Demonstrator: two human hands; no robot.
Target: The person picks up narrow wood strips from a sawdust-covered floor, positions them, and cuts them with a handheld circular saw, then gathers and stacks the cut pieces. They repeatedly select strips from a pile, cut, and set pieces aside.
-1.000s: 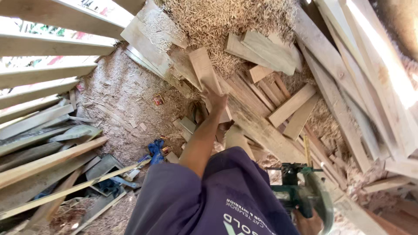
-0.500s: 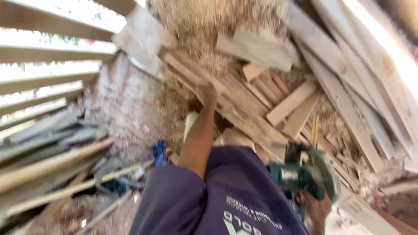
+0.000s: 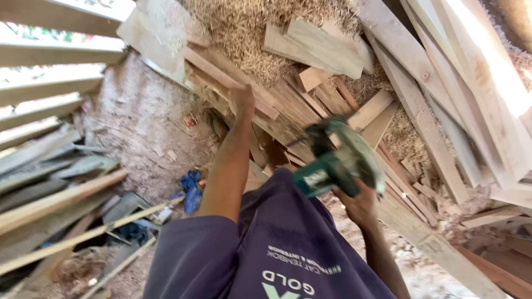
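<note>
My left hand reaches out over a heap of short wooden offcuts and rests on a long plank that runs across the pile; whether it grips the plank is unclear. My right hand holds a green power saw by its handle, raised above my lap and blurred by motion. My dark purple shirt fills the lower middle of the view.
Long pale boards lean along the right. Wood shavings lie piled at the back. Slats and planks are stacked on the left over a sawdust-covered floor. A blue scrap lies beside my left arm.
The green saw has come up from low at the right into the middle of the view in my right hand. My left hand has shifted further out over the wood pile.
</note>
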